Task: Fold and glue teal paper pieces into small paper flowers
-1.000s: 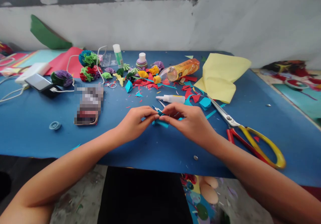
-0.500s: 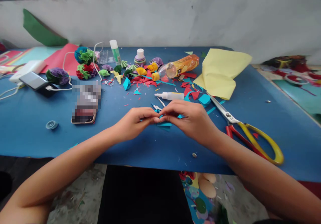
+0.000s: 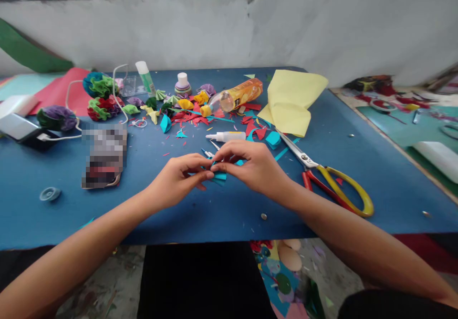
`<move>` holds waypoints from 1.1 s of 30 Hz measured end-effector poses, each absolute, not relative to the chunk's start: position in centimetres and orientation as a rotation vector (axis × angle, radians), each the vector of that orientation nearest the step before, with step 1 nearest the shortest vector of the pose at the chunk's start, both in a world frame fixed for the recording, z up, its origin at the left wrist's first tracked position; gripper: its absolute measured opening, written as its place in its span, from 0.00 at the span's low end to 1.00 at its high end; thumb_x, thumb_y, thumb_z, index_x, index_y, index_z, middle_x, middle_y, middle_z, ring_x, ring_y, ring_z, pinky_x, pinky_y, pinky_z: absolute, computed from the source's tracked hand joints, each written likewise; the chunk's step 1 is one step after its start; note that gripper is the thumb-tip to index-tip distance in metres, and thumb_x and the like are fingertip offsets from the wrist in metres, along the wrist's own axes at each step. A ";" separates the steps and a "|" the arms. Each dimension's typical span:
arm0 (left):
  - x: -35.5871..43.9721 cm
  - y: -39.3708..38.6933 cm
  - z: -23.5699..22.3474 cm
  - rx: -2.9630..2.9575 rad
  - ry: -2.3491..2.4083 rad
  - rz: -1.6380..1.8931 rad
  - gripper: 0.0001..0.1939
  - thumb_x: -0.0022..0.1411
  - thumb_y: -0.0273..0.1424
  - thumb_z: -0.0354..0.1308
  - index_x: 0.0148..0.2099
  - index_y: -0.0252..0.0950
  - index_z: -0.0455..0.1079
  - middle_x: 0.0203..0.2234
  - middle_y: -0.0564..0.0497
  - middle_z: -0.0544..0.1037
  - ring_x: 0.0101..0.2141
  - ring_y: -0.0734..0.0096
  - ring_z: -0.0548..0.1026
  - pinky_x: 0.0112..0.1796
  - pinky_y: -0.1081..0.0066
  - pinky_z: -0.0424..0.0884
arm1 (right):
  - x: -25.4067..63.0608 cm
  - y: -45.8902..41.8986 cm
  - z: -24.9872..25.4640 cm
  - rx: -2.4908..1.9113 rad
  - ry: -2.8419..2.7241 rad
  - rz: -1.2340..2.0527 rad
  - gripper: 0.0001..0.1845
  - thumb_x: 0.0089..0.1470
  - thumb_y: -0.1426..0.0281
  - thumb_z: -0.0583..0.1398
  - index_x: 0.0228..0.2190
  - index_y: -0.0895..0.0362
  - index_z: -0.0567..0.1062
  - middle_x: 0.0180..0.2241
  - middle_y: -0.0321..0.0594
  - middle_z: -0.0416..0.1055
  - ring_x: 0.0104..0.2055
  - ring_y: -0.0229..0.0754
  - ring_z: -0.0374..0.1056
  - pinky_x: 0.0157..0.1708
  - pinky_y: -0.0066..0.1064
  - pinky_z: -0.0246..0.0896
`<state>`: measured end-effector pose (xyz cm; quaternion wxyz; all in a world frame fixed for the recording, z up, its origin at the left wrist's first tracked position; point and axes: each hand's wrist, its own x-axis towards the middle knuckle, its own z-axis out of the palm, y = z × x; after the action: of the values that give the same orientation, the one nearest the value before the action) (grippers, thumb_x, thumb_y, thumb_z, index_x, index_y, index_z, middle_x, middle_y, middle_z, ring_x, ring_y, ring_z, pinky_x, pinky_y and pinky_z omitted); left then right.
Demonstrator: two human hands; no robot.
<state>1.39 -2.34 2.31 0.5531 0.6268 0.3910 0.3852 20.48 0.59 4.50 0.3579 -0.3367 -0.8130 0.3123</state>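
Observation:
Above the front middle of the table, my left hand (image 3: 182, 176) and my right hand (image 3: 252, 166) meet at their fingertips. Both are closed in a pinch on a small piece of blue paper (image 3: 214, 163), mostly hidden by the fingers. Just below and behind them lie more blue paper pieces (image 3: 219, 177). The tips of slim tools (image 3: 207, 153) show beyond my right fingers; their kind is hard to make out. A white glue tube (image 3: 229, 136) lies flat behind my right hand.
Large scissors (image 3: 318, 166) with red and yellow handles lie at right, by folded yellow paper (image 3: 291, 99). Behind are an orange-labelled bottle (image 3: 238, 95), a glue stick (image 3: 145, 78) and red scraps (image 3: 193, 118). A phone (image 3: 105, 157) and crinkled paper flowers (image 3: 102, 87) are at left.
The camera view has turned a little to the right, so the table things appear shifted left. My fingertips still meet on the paper; my left fingers have spread slightly.

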 end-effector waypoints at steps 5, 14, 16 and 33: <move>1.5 -2.3 2.3 1.438 0.932 0.930 0.07 0.55 0.31 0.64 0.35 0.33 0.79 0.31 0.50 0.76 0.29 0.76 0.75 0.29 0.79 0.78 | 20.3 0.6 4.3 -0.913 -2.046 0.902 0.07 0.50 0.68 0.66 0.26 0.59 0.77 0.26 0.36 0.72 0.26 0.34 0.66 0.27 0.27 0.62; 1.5 -2.1 1.5 1.520 1.065 1.320 0.07 0.56 0.29 0.63 0.38 0.36 0.81 0.26 0.52 0.75 0.26 0.78 0.73 0.29 0.76 0.78 | 19.9 0.5 4.1 -0.948 -1.985 0.748 0.08 0.52 0.66 0.64 0.30 0.58 0.76 0.31 0.38 0.74 0.29 0.35 0.69 0.30 0.28 0.66; 1.5 -2.0 1.5 1.526 1.070 1.336 0.07 0.56 0.30 0.63 0.38 0.35 0.80 0.26 0.52 0.75 0.26 0.78 0.73 0.30 0.75 0.78 | 19.9 0.6 4.0 -0.909 -2.015 0.656 0.05 0.53 0.69 0.62 0.29 0.58 0.76 0.30 0.38 0.74 0.32 0.37 0.70 0.33 0.29 0.66; 1.5 -1.8 2.6 1.249 1.089 1.031 0.15 0.52 0.38 0.65 0.37 0.31 0.79 0.26 0.48 0.81 0.30 0.68 0.80 0.25 0.76 0.77 | 20.2 1.1 3.8 -0.806 -2.111 0.395 0.03 0.54 0.73 0.62 0.29 0.58 0.76 0.29 0.39 0.75 0.34 0.39 0.71 0.35 0.31 0.66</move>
<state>1.47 -1.81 2.59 0.5604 0.5302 0.4621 0.4373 20.21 1.07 3.82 0.4112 -0.3204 -0.8388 0.1570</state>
